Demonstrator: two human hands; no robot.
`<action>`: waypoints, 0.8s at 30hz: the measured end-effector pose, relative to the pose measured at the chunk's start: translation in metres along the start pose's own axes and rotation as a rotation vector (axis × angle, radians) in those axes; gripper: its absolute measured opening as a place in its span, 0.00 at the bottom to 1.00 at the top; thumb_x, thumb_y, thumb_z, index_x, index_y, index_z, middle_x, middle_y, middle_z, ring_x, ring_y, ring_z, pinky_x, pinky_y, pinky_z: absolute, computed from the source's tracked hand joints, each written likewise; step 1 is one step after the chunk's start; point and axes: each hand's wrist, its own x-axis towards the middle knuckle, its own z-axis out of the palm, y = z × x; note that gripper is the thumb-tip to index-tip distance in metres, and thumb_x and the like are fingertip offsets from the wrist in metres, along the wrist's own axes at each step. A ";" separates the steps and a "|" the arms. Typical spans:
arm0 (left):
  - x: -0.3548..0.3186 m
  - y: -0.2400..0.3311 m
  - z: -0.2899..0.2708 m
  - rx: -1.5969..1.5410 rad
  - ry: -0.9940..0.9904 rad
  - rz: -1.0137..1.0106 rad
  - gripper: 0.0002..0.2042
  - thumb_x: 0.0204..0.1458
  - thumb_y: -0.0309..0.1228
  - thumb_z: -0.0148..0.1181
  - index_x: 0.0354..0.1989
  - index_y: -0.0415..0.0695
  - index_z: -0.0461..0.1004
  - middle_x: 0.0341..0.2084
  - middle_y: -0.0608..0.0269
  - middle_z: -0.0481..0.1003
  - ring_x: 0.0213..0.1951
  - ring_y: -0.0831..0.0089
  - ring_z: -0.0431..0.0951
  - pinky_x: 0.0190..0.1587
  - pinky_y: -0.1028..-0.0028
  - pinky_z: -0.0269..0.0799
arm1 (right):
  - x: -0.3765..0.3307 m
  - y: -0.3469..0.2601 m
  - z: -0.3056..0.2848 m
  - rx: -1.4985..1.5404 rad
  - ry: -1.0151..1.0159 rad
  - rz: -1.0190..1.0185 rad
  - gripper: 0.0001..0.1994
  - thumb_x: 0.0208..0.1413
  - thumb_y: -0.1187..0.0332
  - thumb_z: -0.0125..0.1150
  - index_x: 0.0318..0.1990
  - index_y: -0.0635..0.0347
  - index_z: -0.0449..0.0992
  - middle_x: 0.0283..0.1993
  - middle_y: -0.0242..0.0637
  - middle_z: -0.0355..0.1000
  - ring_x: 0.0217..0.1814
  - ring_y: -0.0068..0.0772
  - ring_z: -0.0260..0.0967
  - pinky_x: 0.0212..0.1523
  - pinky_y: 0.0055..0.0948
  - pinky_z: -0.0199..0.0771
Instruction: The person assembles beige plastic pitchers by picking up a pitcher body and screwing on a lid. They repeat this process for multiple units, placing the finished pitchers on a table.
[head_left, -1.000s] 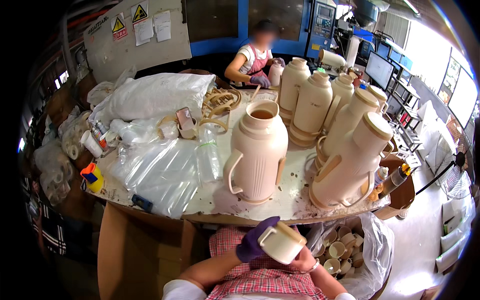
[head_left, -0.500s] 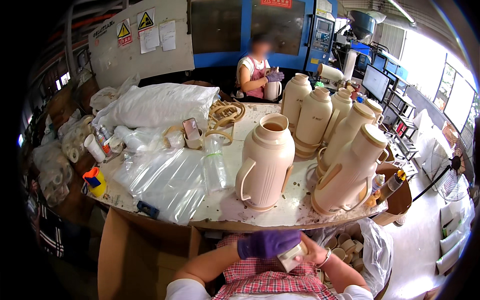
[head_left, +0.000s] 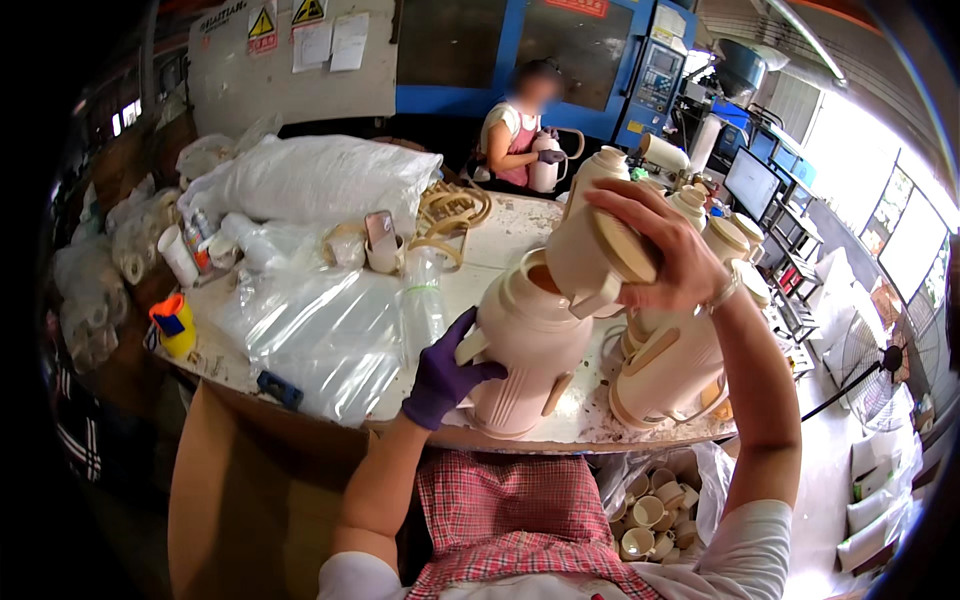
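My left hand, in a purple glove, grips the handle side of an open cream flask body standing at the table's near edge. My bare right hand holds a cream flask top with a spout tilted just above the flask's mouth. More cream flasks stand close together right of it.
Clear plastic bags and a big white sack cover the round table's left half. A yellow and orange bottle sits at the left edge. A sack of small cream caps lies below the table. Another person works across the table.
Both hands have risen from my lap to the table. My right hand brought the flask top up over the open flask; my left hand took hold of the flask's side.
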 end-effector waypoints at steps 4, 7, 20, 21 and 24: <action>0.003 -0.003 -0.005 -0.044 -0.044 -0.027 0.42 0.35 0.31 0.77 0.63 0.42 0.62 0.45 0.52 0.78 0.45 0.70 0.79 0.47 0.69 0.75 | 0.042 0.018 0.024 0.174 -0.282 -0.017 0.44 0.36 0.46 0.65 0.63 0.59 0.62 0.62 0.50 0.60 0.64 0.54 0.59 0.63 0.46 0.59; 0.005 -0.010 -0.005 -0.061 -0.025 0.001 0.42 0.35 0.32 0.77 0.63 0.43 0.63 0.45 0.52 0.78 0.45 0.69 0.80 0.46 0.69 0.75 | 0.051 0.018 0.038 0.193 -0.358 0.014 0.43 0.33 0.49 0.64 0.62 0.57 0.64 0.61 0.49 0.61 0.63 0.53 0.59 0.63 0.46 0.59; 0.014 -0.002 -0.001 -0.042 -0.113 -0.113 0.45 0.32 0.38 0.78 0.63 0.43 0.63 0.40 0.54 0.79 0.40 0.66 0.81 0.45 0.68 0.75 | 0.040 0.022 0.052 0.180 -0.323 0.010 0.43 0.28 0.55 0.65 0.60 0.57 0.66 0.58 0.48 0.63 0.60 0.53 0.61 0.62 0.46 0.60; 0.013 -0.002 0.000 -0.035 -0.099 -0.097 0.45 0.32 0.38 0.78 0.63 0.43 0.63 0.40 0.54 0.79 0.40 0.66 0.81 0.45 0.68 0.75 | 0.038 0.020 0.052 0.169 -0.320 0.020 0.43 0.26 0.55 0.65 0.60 0.56 0.66 0.58 0.47 0.63 0.60 0.53 0.61 0.62 0.46 0.60; 0.011 -0.008 0.005 -0.038 -0.047 -0.052 0.45 0.33 0.41 0.78 0.62 0.42 0.63 0.38 0.53 0.79 0.40 0.64 0.81 0.44 0.68 0.75 | 0.034 0.019 0.054 0.148 -0.293 0.021 0.44 0.24 0.56 0.66 0.60 0.56 0.66 0.58 0.47 0.63 0.60 0.53 0.61 0.62 0.46 0.60</action>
